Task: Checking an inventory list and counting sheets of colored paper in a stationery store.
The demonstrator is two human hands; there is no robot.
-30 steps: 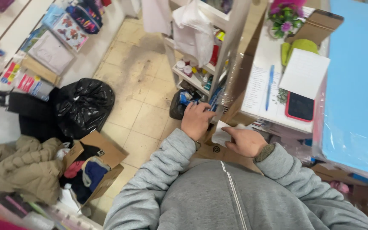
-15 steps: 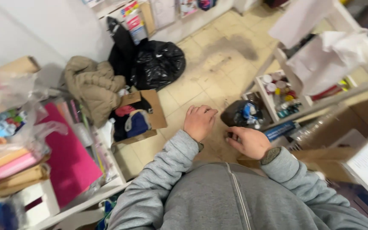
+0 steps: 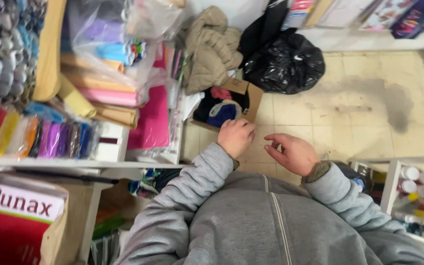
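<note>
Since half a second earlier, the view has swung further left: the black bin bag (image 3: pixel 283 59) now lies at one o'clock rather than straight ahead, and a white shelf unit (image 3: pixel 109 164) fills the nine o'clock side.

Floor (image 3: pixel 364 105): beige square tiles, worn, with one dark smudged stain at two o'clock.

Both hands are raised before the chest in grey fleece sleeves. Left hand (image 3: pixel 235 137): fingers curled inward into a loose fist; whether anything is inside cannot be told. Right hand (image 3: pixel 293 153): open, palm turned toward the left hand, fingers slightly bent, holding nothing visible. The two hands are near each other, not touching.

Nearest item beyond the left hand, at twelve o'clock: one open cardboard box (image 3: pixel 244 93) on the floor, holding dark crumpled fabric. Behind it, one tan quilted jacket (image 3: pixel 212 44), heaped. One glossy bin bag beside it.

Shelf unit: stacked rolls of paper (image 3: pixel 99 91) in pink, tan and yellow, under clear plastic wrap.

At four o'clock, one white rack (image 3: pixel 420 196) of small round-capped pots, too many to count.
</note>
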